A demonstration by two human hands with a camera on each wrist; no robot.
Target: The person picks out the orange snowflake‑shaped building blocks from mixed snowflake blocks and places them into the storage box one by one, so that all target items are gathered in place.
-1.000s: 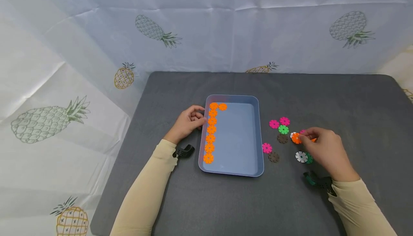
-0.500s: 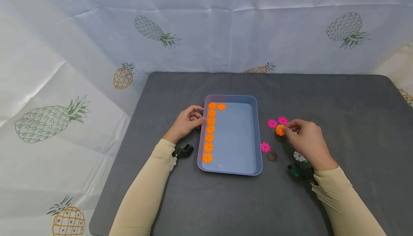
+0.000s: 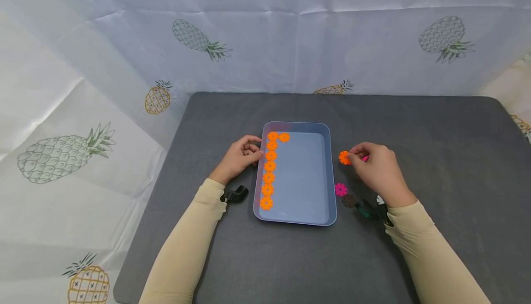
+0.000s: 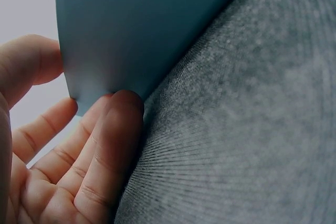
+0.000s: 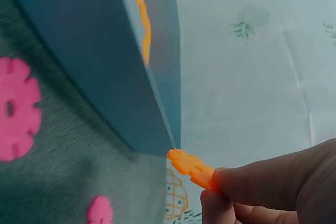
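Note:
The right hand pinches an orange notched interlocking disc between thumb and finger. It is just right of a shallow blue-grey tray, over the loose discs. In the right wrist view the orange disc is tilted near the tray wall. The left hand touches the tray's left side with its fingertips. In the left wrist view its fingers lie against the outer wall. Inside the tray, orange discs line the left side, with one more at the top.
On the dark grey table, right of the tray, lie a pink disc, a brown disc and a partly covered white disc. The right hand and wrist hide others. A pineapple-print sheet hangs behind the table.
The right hand has carried the orange disc leftward and slightly up, from among the loose discs to near the tray's right rim. The left hand stays at the tray's left side.

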